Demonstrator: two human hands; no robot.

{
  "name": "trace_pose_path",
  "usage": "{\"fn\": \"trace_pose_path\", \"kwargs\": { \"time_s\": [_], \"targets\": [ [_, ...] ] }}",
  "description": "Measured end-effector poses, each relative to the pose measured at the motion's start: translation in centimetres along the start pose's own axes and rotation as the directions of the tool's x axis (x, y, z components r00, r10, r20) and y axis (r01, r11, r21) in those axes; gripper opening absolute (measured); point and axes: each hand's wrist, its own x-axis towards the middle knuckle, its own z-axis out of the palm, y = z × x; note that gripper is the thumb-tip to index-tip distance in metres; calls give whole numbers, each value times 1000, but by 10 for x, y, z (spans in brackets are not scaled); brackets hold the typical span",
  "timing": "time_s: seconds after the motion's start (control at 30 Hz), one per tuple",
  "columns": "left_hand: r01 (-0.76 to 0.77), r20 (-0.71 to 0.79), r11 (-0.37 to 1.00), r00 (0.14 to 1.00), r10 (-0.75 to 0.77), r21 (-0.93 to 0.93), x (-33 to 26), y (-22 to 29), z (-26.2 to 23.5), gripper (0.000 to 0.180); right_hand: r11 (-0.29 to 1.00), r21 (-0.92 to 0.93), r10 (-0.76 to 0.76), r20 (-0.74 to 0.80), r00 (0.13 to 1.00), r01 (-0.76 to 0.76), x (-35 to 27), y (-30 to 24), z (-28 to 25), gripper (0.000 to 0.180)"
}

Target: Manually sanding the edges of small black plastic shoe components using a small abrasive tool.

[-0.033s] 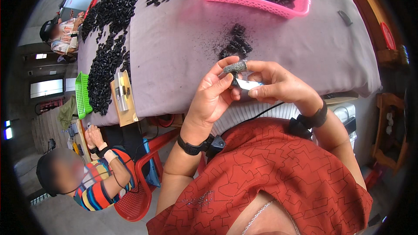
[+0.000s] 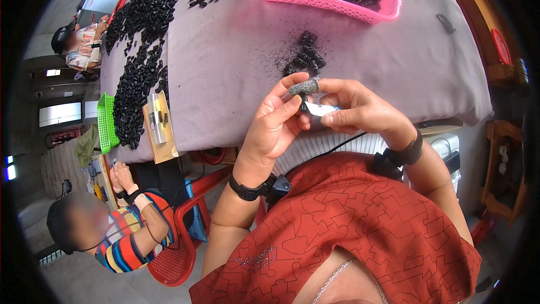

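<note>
My left hand (image 2: pixel 271 121) is closed in a pinch on a small black piece (image 2: pixel 304 101), mostly hidden by the fingers. In my right hand (image 2: pixel 360 107), thumb and fingers grip a flat, white, blade-like strip (image 2: pixel 319 109) whose narrow end meets the black piece. A grey finger sleeve (image 2: pixel 304 86) covers the right index fingertip, which lies over the piece. Just beyond my hands, several black pieces (image 2: pixel 306 56) lie among dark crumbs on the cloth-covered table (image 2: pixel 225 50).
A pink basket (image 2: pixel 320 5) at the back holds many black pieces. Large black heaps (image 2: pixel 146 17) spread along the left, near a green basket (image 2: pixel 106 124) and a tan board (image 2: pixel 163 141). A co-worker in a striped shirt (image 2: pixel 135 231) sits at left on a red chair (image 2: pixel 177 259).
</note>
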Motion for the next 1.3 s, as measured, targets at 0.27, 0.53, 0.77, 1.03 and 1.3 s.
{"fn": "trace_pose_path", "kwargs": {
  "time_s": [0.27, 0.53, 0.77, 1.03, 1.3],
  "targets": [
    [-15, 7, 1000, 1000, 15, 18, 1, -1, 2, 39, 1000, 22, -13, -6, 1000, 13, 2, 3, -5, 41],
    [-17, -19, 999, 1000, 18, 35, 4, -2, -1, 41, 998, -38, -43, 15, 999, 43, 0, -1, 0, 41],
    [-34, -37, 997, 999, 36, 64, 3, -2, 4, 40, 1000, -4, -2, 16, 1000, 2, 1, 2, -8, 43],
    [-23, -49, 997, 998, 27, 78, 5, -3, 5, 40, 1000, -4, -10, 13, 1000, 10, -1, -6, -2, 41],
    [-12, -48, 995, 999, 17, 100, 5, -2, 4, 39, 996, 88, 4, 25, 1000, -6, 0, 2, -8, 41]
  ]
}}
